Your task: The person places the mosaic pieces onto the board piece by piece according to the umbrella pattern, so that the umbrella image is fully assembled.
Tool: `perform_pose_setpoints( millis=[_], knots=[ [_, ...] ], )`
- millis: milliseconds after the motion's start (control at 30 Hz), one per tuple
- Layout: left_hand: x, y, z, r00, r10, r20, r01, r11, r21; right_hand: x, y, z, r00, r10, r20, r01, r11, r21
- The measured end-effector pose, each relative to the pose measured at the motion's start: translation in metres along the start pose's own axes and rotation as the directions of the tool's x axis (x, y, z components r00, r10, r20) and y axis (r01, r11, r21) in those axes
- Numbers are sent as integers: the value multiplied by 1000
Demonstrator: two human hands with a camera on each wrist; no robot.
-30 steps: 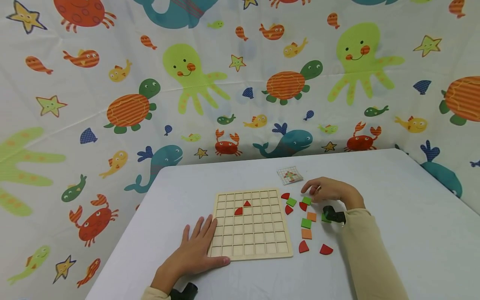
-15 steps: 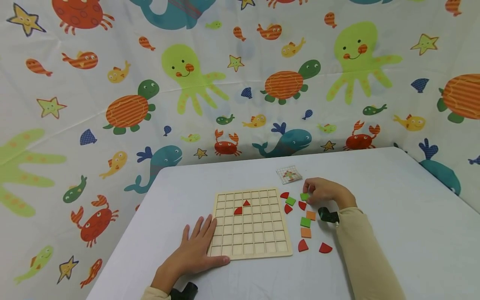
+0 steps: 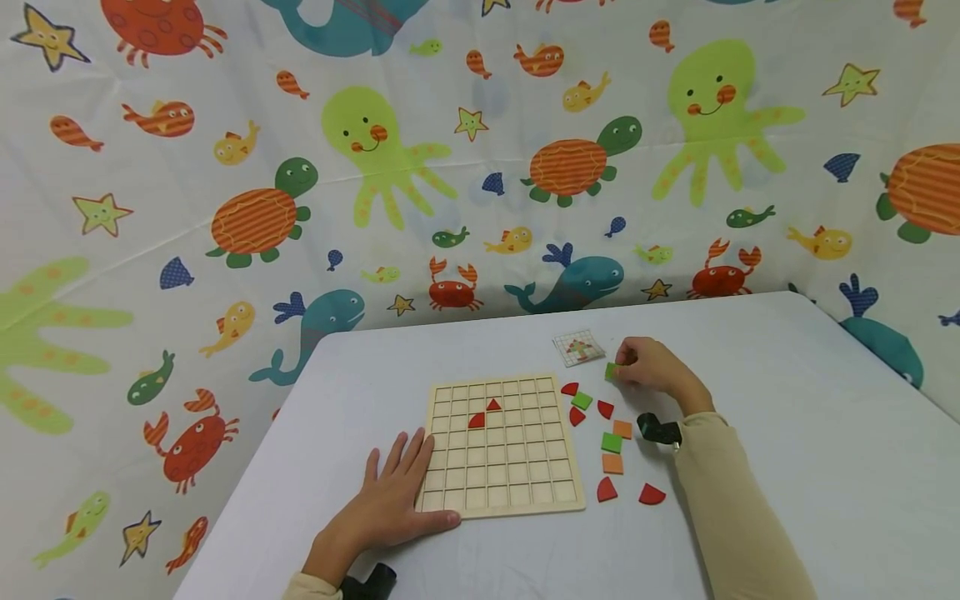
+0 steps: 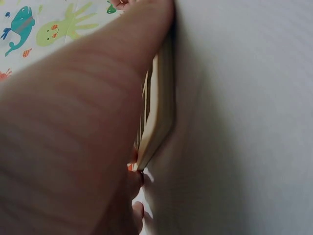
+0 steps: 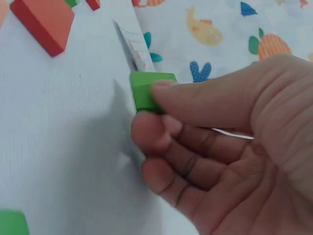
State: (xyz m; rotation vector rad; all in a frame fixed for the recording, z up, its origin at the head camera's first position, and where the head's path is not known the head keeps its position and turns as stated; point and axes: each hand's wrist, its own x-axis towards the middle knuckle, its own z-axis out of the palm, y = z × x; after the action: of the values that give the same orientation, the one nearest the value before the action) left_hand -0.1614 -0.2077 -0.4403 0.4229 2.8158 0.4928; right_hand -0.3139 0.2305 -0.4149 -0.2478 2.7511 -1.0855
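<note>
My right hand (image 3: 654, 367) pinches a green square tile (image 5: 149, 90) between thumb and fingers. In the head view it is beyond the loose pieces, close to a small pattern card (image 3: 578, 347). Spread along the near left corner of a wooden grid board (image 3: 517, 467), my left hand (image 3: 390, 496) rests with straight fingers, its thumb at the front edge. A red triangle (image 3: 493, 406) and a red quarter-circle piece (image 3: 477, 421) lie in the board's cells. The left wrist view mostly shows the hand and the board's side (image 4: 164, 98).
Right of the board lie several loose pieces, among them a green square (image 3: 611, 442), an orange square (image 3: 612, 463) and a red quarter circle (image 3: 652, 494). A white table (image 3: 825, 467) bears everything. Behind it hangs a sea-animal curtain (image 3: 480, 183).
My right hand has taken hold of the green square tile from among the loose pieces and moved it away from me, toward the card. The left hand has stayed in place.
</note>
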Motion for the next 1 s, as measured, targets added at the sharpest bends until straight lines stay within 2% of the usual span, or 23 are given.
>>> perform_pose_setpoints(
  millis=[200, 333, 467, 833, 1000],
  knots=[
    [1, -2, -1, 1000, 1, -3, -1, 1000, 13, 7, -14, 7, 995, -78, -62, 86, 986, 140],
    [1, -2, -1, 1000, 2, 0, -2, 1000, 12, 8, -30, 14, 983, -155, -95, 174, 955, 241],
    [1, -2, 0, 1000, -2, 4, 2, 1000, 5, 7, -46, 20, 973, -194, -127, 225, 922, 315],
    [1, -1, 1, 1000, 1, 4, -1, 1000, 8, 12, -81, 41, 960, -222, -171, 279, 812, 513],
    [1, -1, 0, 1000, 5, 3, -5, 1000, 5, 9, -96, 49, 962, -215, -170, 274, 764, 585]
  ],
)
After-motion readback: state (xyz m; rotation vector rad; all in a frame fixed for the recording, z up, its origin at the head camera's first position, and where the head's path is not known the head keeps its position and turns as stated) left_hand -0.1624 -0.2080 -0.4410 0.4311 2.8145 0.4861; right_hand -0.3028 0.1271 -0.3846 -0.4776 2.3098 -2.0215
